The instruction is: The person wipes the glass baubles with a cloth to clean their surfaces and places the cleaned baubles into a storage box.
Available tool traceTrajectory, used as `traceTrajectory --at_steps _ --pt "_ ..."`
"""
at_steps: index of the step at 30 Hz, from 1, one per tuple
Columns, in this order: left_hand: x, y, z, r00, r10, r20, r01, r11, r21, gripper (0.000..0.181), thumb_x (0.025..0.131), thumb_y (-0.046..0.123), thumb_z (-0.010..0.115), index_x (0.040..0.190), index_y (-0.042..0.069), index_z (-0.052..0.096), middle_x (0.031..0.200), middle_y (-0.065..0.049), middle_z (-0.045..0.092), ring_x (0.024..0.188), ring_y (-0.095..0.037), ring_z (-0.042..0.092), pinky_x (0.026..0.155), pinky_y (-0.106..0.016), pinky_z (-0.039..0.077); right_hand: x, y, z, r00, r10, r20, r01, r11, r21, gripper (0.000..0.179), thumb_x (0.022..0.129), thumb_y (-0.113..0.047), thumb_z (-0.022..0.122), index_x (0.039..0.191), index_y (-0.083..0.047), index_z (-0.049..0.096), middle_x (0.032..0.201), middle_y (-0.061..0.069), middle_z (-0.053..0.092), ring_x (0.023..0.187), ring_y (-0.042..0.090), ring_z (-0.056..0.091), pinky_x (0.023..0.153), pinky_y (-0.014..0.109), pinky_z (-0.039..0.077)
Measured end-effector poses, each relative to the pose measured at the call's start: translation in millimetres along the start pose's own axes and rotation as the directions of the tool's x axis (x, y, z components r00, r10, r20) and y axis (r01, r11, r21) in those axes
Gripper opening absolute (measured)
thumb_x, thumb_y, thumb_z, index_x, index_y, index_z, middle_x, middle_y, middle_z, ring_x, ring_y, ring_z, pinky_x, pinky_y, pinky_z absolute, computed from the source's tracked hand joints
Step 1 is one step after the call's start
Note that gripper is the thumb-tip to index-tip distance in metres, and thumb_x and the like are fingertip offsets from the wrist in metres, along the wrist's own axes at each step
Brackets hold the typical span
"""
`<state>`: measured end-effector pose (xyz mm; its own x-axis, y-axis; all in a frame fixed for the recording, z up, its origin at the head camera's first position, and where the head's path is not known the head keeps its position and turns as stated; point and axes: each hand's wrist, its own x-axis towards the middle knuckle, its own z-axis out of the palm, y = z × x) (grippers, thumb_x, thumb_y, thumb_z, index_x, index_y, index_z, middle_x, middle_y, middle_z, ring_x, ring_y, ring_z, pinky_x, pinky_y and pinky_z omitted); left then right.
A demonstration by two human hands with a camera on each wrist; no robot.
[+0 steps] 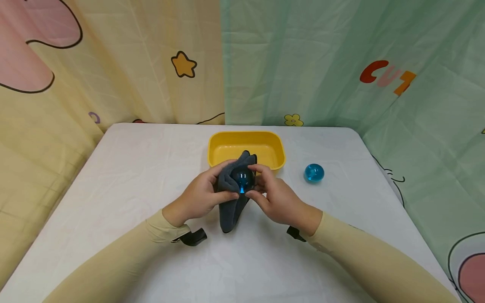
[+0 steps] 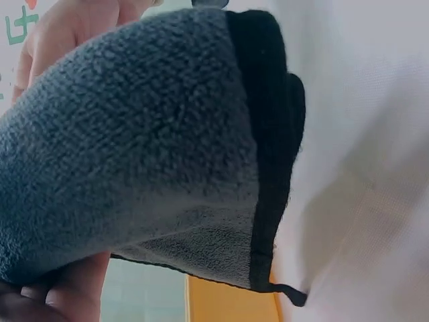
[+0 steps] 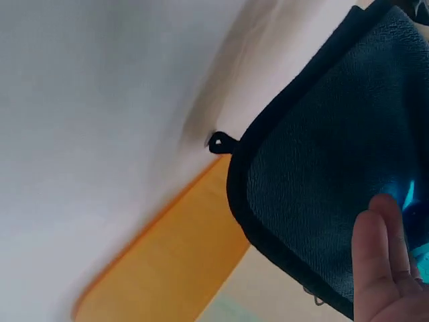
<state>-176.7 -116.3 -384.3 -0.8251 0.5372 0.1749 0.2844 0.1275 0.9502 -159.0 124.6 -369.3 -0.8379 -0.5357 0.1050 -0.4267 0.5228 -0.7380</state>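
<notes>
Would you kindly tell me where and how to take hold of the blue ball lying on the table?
The blue ball is best gripped, I'd judge, around its widest middle, on two opposite sides, with the right hand coming from above. It is round and glossy, so a higher pinch could slip, and it lies apart from the yellow tray.

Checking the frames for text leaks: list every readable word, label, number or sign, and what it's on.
"CU" plus a third, orange character (T, 7 or 1, can't tell): green curtain.
Purple mark, maybe a "D", too small to tell: yellow curtain.
Green marks, left wrist view, cut off, unreadable: backdrop.
No text visible on gray cloth, held ball, loose ball or yellow bin.
</notes>
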Motion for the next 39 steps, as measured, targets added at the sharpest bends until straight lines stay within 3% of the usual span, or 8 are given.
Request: traceTrajectory --at_steps 6,11,18,27,30,33,36,39 --pt "-0.5 1.4 0.5 1.0 0.008 -0.007 -0.007 1.0 0.014 0.077 0.092 0.004 0.08 0.159 0.015 0.043 0.144 -0.014 0.064 0.121 -0.028 0.068 0.1 -0.031 0.061 3.0 3.5 1.0 0.992 0.114 0.049 -0.123 0.953 0.277 0.049 0.111 -0.015 0.054 0.153 -0.001 0.033 0.109 0.014 0.078 0.096 0.029 0.078 0.088 0.032 0.065" --pt "-0.7 1.2 0.7 1.0 0.001 -0.019 0.0 1.0 0.028 0.08 0.09 0.002 0.082 0.159 0.015 0.044 0.145 -0.013 0.063 0.122 -0.029 0.067 0.1 -0.032 0.061 3.2 1.4 4.3 0.988 0.153 0.032 -0.156 0.944 0.29 0.047 0.112 -0.019 0.052 0.153 -0.002 0.038 0.109 0.014 0.078 0.095 0.029 0.076 0.09 0.032 0.065" --pt "1.8 0.8 -0.3 0.999 0.015 -0.048 -0.014 1.0 0.021 0.078 0.089 0.004 0.083 0.157 0.012 0.045 0.146 -0.014 0.062 0.122 -0.029 0.067 0.1 -0.031 0.061 2.6 -1.5 5.9 0.999 0.011 -0.034 -0.012 0.999 -0.051 0.072 0.104 -0.019 0.068 0.162 -0.008 0.028 0.125 0.008 0.074 0.104 0.018 0.072 0.097 0.036 0.063" --pt "2.6 1.7 1.5 1.0 0.011 -0.024 -0.011 1.0 -0.009 0.077 0.09 0.002 0.082 0.157 0.011 0.045 0.144 -0.016 0.063 0.122 -0.03 0.068 0.098 -0.031 0.062 4.0 5.3 -2.5 0.971 -0.209 -0.113 0.143 0.894 -0.426 0.073 0.091 -0.03 0.083 0.15 -0.005 0.049 0.132 0.012 0.071 0.112 0.024 0.072 0.097 0.039 0.063" --pt "2.4 2.5 1.6 1.0 0.003 -0.022 -0.003 1.0 -0.004 0.077 0.09 0.002 0.082 0.157 0.01 0.045 0.144 -0.016 0.063 0.123 -0.03 0.068 0.099 -0.031 0.061 5.2 6.6 -2.5 0.982 -0.158 -0.102 0.12 0.944 -0.308 0.07 0.092 -0.028 0.083 0.148 -0.001 0.051 0.131 0.011 0.07 0.11 0.022 0.071 0.098 0.037 0.062" --pt "2.2 3.2 1.4 1.0 0.0 -0.028 0.0 1.0 0.004 0.078 0.09 0.002 0.082 0.157 0.011 0.045 0.144 -0.015 0.063 0.123 -0.03 0.067 0.099 -0.03 0.061 6.1 5.2 -1.0 0.998 -0.004 -0.055 0.002 0.999 -0.035 0.055 0.1 -0.025 0.074 0.144 0.0 0.053 0.121 0.009 0.074 0.098 0.019 0.071 0.091 0.032 0.064" --pt "1.9 3.5 1.6 0.999 0.002 -0.036 -0.001 1.0 0.008 0.079 0.089 0.002 0.083 0.157 0.012 0.045 0.144 -0.015 0.063 0.123 -0.03 0.067 0.1 -0.03 0.061 6.7 3.1 0.1 0.992 0.128 0.019 -0.129 0.971 0.201 0.035 0.108 -0.024 0.062 0.134 0.0 0.059 0.106 0.011 0.076 0.089 0.02 0.07 0.085 0.031 0.063" --pt "1.0 2.6 2.3 0.999 0.005 -0.046 -0.004 1.0 0.018 0.08 0.088 0.001 0.084 0.157 0.013 0.046 0.144 -0.015 0.064 0.122 -0.029 0.067 0.099 -0.03 0.061 6.2 -0.1 1.9 0.98 0.189 0.063 -0.199 0.937 0.286 0.033 0.112 -0.026 0.053 0.131 0.0 0.062 0.104 0.016 0.074 0.088 0.023 0.069 0.086 0.033 0.062"
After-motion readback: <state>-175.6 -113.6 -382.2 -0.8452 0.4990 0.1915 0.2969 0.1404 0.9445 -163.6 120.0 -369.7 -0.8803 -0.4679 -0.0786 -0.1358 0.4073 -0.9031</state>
